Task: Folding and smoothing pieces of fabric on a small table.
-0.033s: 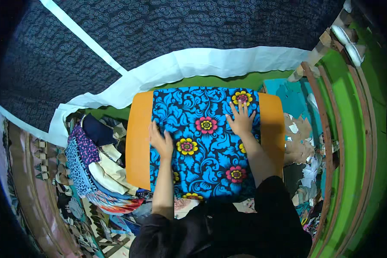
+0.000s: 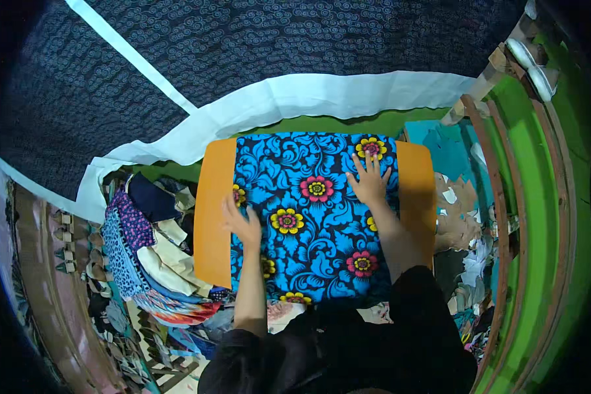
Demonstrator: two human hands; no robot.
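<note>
A piece of black cloth (image 2: 328, 226) with blue leaf scrolls and red and yellow flowers lies flat over an orange board (image 2: 213, 217) in front of me. The board shows bare at both sides of the cloth. My left hand (image 2: 243, 223) is over the cloth's left edge, holding nothing, its fingers stretched and slightly blurred; whether it touches cannot be told. Spread out on the upper right part of the cloth is my right hand (image 2: 370, 181), empty, with its fingertips by a yellow flower.
Folded printed fabrics (image 2: 128, 243) and cream cloth (image 2: 167, 262) are piled left of the board. On the right are peeling scraps (image 2: 459, 223) and curved wooden rails (image 2: 496, 177) against a green wall. A dark patterned cloth with a white border (image 2: 335, 95) hangs beyond the board.
My left hand has shifted slightly left and toward me, uncovering a yellow flower at the cloth's left edge. The right hand stays in about the same place on the cloth.
</note>
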